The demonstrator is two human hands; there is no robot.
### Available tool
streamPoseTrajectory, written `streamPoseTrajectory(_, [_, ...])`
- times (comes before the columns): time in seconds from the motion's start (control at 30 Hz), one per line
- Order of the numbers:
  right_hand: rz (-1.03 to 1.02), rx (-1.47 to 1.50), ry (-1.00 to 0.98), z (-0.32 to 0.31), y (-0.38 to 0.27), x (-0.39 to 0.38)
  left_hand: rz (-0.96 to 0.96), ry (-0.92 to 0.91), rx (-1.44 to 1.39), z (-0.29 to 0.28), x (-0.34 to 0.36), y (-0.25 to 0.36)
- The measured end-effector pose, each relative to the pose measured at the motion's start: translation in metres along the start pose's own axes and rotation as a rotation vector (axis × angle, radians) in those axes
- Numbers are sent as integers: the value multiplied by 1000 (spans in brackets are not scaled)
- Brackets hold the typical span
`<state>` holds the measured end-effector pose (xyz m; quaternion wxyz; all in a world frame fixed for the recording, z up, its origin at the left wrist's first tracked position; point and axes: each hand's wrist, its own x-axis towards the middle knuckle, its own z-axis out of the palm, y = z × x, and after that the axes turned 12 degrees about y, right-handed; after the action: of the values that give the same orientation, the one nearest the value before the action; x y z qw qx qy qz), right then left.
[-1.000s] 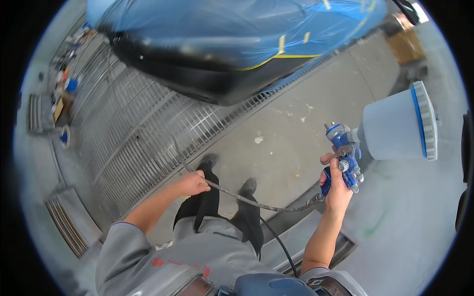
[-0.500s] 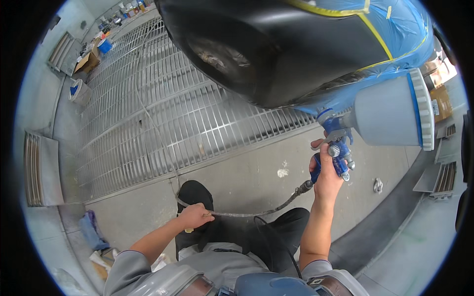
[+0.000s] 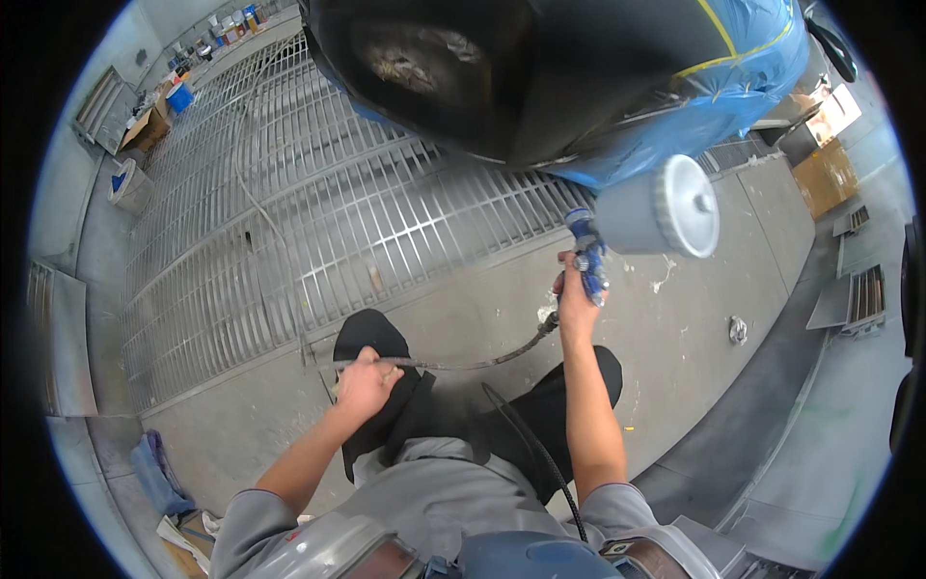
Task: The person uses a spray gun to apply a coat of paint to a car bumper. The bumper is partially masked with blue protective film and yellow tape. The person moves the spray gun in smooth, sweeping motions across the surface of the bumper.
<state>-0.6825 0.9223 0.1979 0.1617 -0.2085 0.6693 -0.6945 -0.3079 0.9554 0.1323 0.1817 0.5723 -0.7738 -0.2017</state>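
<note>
- One left hand (image 3: 367,384) is closed loosely around a thin hose (image 3: 458,367), keeping a length of it up in front of the person's legs.
- A little farther out, the right hand (image 3: 579,297) is wrapped around the handle of a blue spray gun (image 3: 586,253); I can't tell from here whether the trigger is pressed.
- The hose is already joined to the gun's handle, and a big pale cup (image 3: 632,217) with its lid on is fitted to it. How full it is, I can't see.
- The gun hangs above the edge of a metal grate (image 3: 376,212), apart from the dark panel (image 3: 584,82) of a car beyond it. I see no mist at its tip.
- Blue plastic (image 3: 757,82) already covers the area beside the panel, and yellow tape (image 3: 716,27) marks its edge, so the wrapping there looks done to me.
- The panel itself is bare of plastic. Whether its dark surface carries a fresh coat, or how much of it remains, I can't judge.
- One rounded, crinkled patch (image 3: 415,66) stands out on it; I can't say whether that's an opening or a reflection.
</note>
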Motion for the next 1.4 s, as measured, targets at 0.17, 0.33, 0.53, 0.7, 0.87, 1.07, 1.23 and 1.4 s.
streamPoseTrajectory(0.17, [73, 23, -13, 0, 76, -21, 37, -111, -34, 16, -19, 9])
streamPoseTrajectory(0.33, [37, 5, 142, 4, 98, -15, 22, -126, -35, 15, -28, 5])
streamPoseTrajectory(0.53, [4, -34, 86, 26, 104, -25, -10, -135, -57, 7, -24, 8])
streamPoseTrajectory(0.7, [33, -29, -212, 56, 84, -33, -38, -243, -95, 6, -27, 1])
streamPoseTrajectory(0.87, [-78, -117, -84, 45, 89, -7, -14, -274, -154, 7, -23, 3])
streamPoseTrajectory(1.07, [-149, -64, 147, 4, 79, 33, 6, -268, -207, 15, -23, 0])
streamPoseTrajectory(1.23, [-159, -77, 249, 8, 59, 26, 11, -292, -239, 14, -21, -1])
streamPoseTrajectory(1.4, [-271, -111, 39, 38, 56, -16, 20, -369, -207, 4, -19, -1])
